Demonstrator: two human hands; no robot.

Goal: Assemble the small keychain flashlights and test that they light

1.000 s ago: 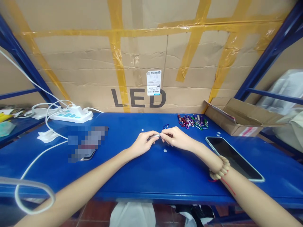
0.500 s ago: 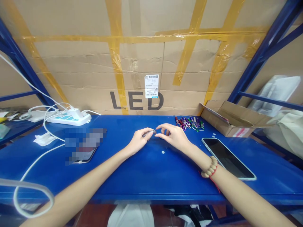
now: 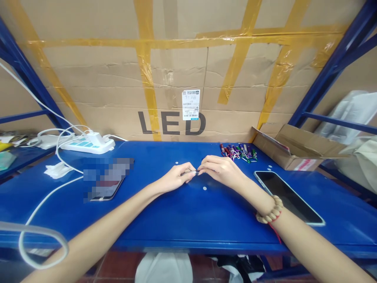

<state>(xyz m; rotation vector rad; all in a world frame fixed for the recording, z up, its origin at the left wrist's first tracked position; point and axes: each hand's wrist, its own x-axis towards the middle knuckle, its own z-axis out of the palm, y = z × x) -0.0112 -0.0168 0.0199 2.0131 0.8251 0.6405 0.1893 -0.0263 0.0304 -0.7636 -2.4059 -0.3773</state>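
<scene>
My left hand point(image 3: 178, 176) is closed, with thumb and fingertips pinching a small silvery metal piece point(image 3: 197, 171); most of it is hidden by the fingers, so its kind cannot be made out. My right hand point(image 3: 220, 169), wearing a beaded bracelet, has its thumb and fingertips pressed together on the piece's right end. Both hands meet a little above the blue table point(image 3: 176, 224). Behind the right hand lies a pile of small coloured metal keychain flashlights point(image 3: 237, 152) with carabiner clips.
An open cardboard box point(image 3: 297, 151) stands at the back right, with a phone point(image 3: 288, 198) in front of it. On the left are a blurred-out phone point(image 3: 107, 190), a white power strip point(image 3: 88, 144) and looping white cables point(image 3: 44, 200). Small pale discs point(image 3: 204, 188) dot the table.
My right hand's fingers were spread near the metal piece and are now closed on its end. Both hands sit slightly lower in view, and the view has shifted a little.
</scene>
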